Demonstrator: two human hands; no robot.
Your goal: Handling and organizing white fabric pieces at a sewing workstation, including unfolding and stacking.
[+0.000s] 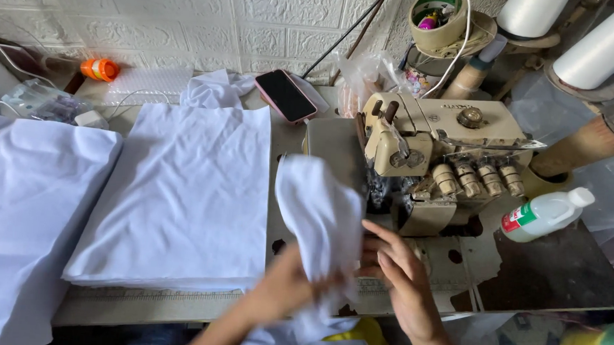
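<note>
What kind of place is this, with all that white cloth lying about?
Most likely a small garment sewing workshop. A cream overlock sewing machine sits on the worn table, big thread cones stand behind it, and a stack of cut white fabric lies alongside.

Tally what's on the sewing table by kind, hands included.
Hands: 2, left and right, both on the white fabric piece
Flat white fabric stacks: 2
Overlock sewing machine: 1
Phone: 1
Plastic bottle: 1
Total: 8

White cloth [319, 215], white fabric stack [180, 194], beige sewing machine [449, 141], pink-cased black phone [285, 95], orange spool [99, 68].
</note>
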